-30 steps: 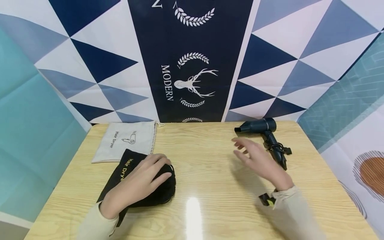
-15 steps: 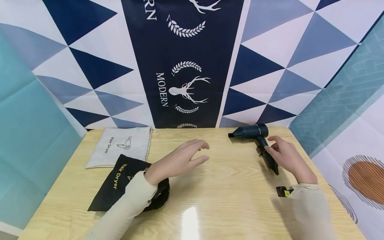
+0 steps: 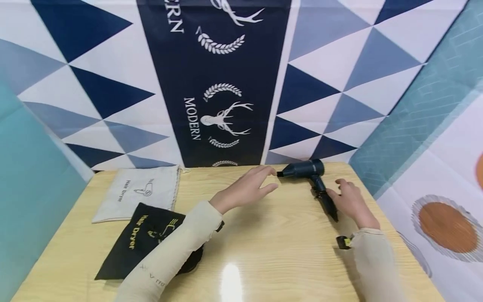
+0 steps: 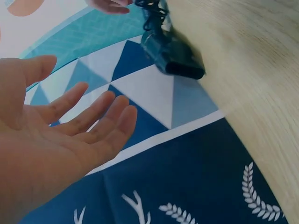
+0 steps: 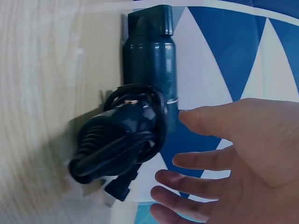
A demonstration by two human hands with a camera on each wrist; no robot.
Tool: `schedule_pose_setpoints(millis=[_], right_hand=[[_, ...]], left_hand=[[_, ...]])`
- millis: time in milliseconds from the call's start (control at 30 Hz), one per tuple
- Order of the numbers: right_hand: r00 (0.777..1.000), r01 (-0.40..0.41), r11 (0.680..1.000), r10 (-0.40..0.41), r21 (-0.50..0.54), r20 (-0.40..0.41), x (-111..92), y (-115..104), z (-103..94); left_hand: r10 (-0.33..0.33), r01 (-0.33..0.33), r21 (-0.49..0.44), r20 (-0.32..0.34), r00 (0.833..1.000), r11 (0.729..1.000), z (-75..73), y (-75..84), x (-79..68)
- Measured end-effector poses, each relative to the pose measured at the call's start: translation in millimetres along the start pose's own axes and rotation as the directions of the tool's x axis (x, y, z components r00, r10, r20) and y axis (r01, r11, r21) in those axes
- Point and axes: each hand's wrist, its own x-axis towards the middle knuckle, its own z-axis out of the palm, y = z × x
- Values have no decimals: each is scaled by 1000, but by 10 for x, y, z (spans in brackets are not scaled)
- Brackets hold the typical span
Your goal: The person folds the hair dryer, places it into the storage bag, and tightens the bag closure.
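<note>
A dark teal hair dryer point(image 3: 302, 170) lies at the back right of the table, its flat nozzle pointing left. Its black cord point(image 5: 161, 119) is wound about the handle. My right hand point(image 3: 351, 203) is beside the handle, fingers spread and thumb toward the dryer; the right wrist view shows nothing in its palm. Near the nozzle end hovers my left hand point(image 3: 245, 188), fingers loosely extended and holding nothing. Behind my left forearm, partly hidden by it, is a black drawstring bag point(image 3: 126, 251) printed "Hair Dryer" in yellow.
A light grey cloth bag point(image 3: 130, 195), also printed "Hair Dryer", lies flat at the back left, with the black bag overlapping its front corner. The patterned backdrop point(image 3: 222, 75) rises at the wooden table's point(image 3: 279, 251) back edge, with further sheets at both sides.
My left hand has left the black bag and moved right toward the dryer's nozzle. My right hand has gone right, to the handle's outer side. The head view has shifted to the right.
</note>
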Motion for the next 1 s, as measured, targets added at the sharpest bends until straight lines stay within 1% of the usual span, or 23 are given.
schedule_pose_setpoints(millis=[67, 133, 233, 300, 533, 700, 800, 900, 1000], right_hand=[[999, -6, 1000, 6, 16, 40, 27, -10, 102], [998, -14, 1000, 12, 25, 67, 37, -9, 175], [997, -30, 1000, 30, 8, 64, 22, 37, 215], [998, -25, 1000, 25, 3, 52, 18, 67, 214], [999, 18, 997, -19, 70, 26, 76, 96, 183], [1000, 22, 993, -22, 112, 0, 93, 90, 192], [1000, 2, 996, -2, 93, 4, 105, 79, 260], [1000, -21, 998, 20, 54, 15, 112, 79, 316], [999, -21, 999, 19, 44, 46, 107, 91, 292]], left_hand=[[-16, 16, 4, -4, 1000, 1000, 59, -62, 37], [-15, 15, 10, -2, 1000, 1000, 127, -115, 99], [3, -3, -4, 18, 1000, 1000, 237, -163, 237], [-1, 1, -18, 29, 1000, 1000, 296, -181, 332], [-68, 69, -103, 15, 998, 992, 465, -245, 616], [-121, 121, -104, 10, 993, 987, 604, -288, 810], [-162, 162, -88, 13, 987, 983, 663, -312, 915], [-188, 188, -93, 16, 982, 978, 703, -331, 1004], [-219, 221, -115, 23, 975, 969, 744, -344, 1079]])
